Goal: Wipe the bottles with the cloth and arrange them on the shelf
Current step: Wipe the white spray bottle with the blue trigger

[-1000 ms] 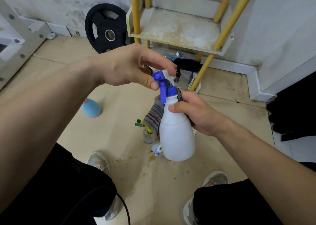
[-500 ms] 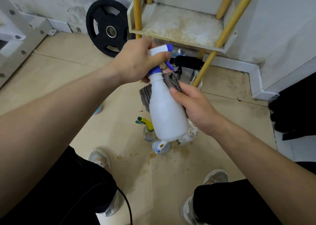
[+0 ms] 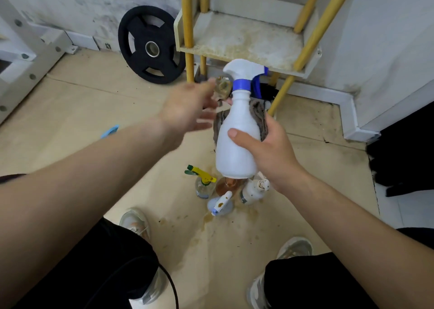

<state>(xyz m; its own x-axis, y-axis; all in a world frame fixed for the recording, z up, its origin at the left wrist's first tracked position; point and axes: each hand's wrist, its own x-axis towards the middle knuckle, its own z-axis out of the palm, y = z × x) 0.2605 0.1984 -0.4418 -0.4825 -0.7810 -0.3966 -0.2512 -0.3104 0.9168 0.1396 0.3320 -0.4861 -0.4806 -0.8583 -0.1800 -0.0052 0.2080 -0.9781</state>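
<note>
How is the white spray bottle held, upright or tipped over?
Upright: the white spray bottle has its head on top and base down, gripped by the right hand.

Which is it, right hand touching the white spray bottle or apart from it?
Touching. The head view shows the right hand with its thumb laid across the front of the white spray bottle, and a cloth bunched behind the bottle.
</note>
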